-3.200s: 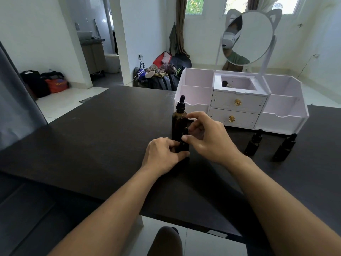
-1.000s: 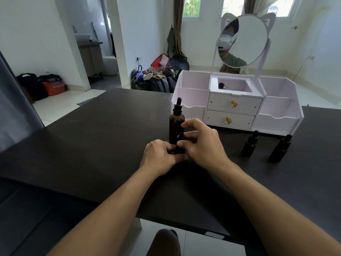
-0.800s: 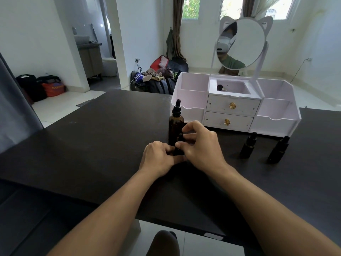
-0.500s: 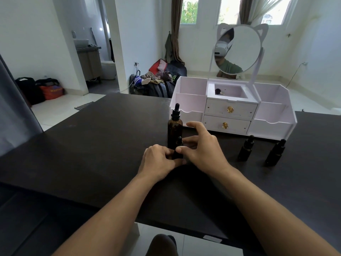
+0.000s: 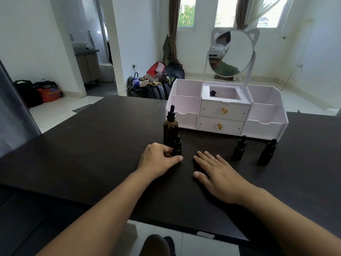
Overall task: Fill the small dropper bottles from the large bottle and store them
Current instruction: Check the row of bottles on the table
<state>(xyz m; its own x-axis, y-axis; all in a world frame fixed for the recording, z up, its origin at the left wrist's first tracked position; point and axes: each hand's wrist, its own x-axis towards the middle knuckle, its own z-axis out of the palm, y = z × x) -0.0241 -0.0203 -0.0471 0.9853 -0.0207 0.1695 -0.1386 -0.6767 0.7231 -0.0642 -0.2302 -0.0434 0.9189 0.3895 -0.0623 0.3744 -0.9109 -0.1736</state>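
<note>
A large amber dropper bottle (image 5: 170,128) stands capped on the black table (image 5: 92,145). Right in front of it stands a small dark dropper bottle (image 5: 177,146), capped, with my left hand (image 5: 158,159) wrapped around its base. My right hand (image 5: 219,174) lies flat and open on the table to the right, holding nothing. Two more small dropper bottles (image 5: 239,148) (image 5: 267,152) stand capped further right, in front of the white organizer (image 5: 227,111).
The white organizer has side compartments, two drawers with gold knobs and a cat-ear mirror (image 5: 231,52); a small dark object (image 5: 213,93) lies in its top tray. The table's front edge runs below my forearms.
My right hand has let go of the small bottle's cap and dropped flat onto the table to the right. My left hand still holds the bottle's base. The view has tilted up slightly.
</note>
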